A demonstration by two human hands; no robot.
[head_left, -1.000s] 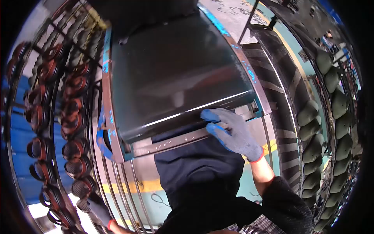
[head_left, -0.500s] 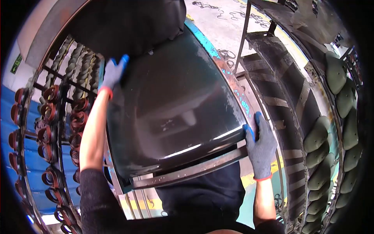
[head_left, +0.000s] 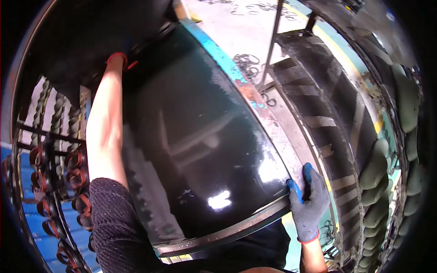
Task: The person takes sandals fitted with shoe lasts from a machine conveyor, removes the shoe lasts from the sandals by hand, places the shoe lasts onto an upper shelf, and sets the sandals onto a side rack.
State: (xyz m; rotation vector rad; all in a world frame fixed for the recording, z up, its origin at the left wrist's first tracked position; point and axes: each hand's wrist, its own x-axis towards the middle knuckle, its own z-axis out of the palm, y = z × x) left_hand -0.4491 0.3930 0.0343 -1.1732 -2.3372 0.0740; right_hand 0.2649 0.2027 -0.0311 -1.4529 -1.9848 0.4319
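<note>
A dark glossy surface on a frame with a worn blue-and-rust metal edge fills the middle. A black, soft-looking sheet overhangs its far left part. My left hand reaches into the dark by this sheet; only the red glove cuff shows clearly and the fingers are hidden. My right hand, in a grey glove with blue fingertips, rests at the near right corner of the surface. Its thumb and fingers are apart, on the metal edge, with nothing held between them.
On the left stands a rack of reddish-brown ring-shaped parts, with twisted dark strips behind. A rack with black taped panels runs along the right. Beyond it hang grey-green rounded pieces. Black cords lie on the floor.
My left hand has moved forward into the dark by the black sheet, out of plain sight. The sheet covers more of the upper left. My right hand sits lower in view.
</note>
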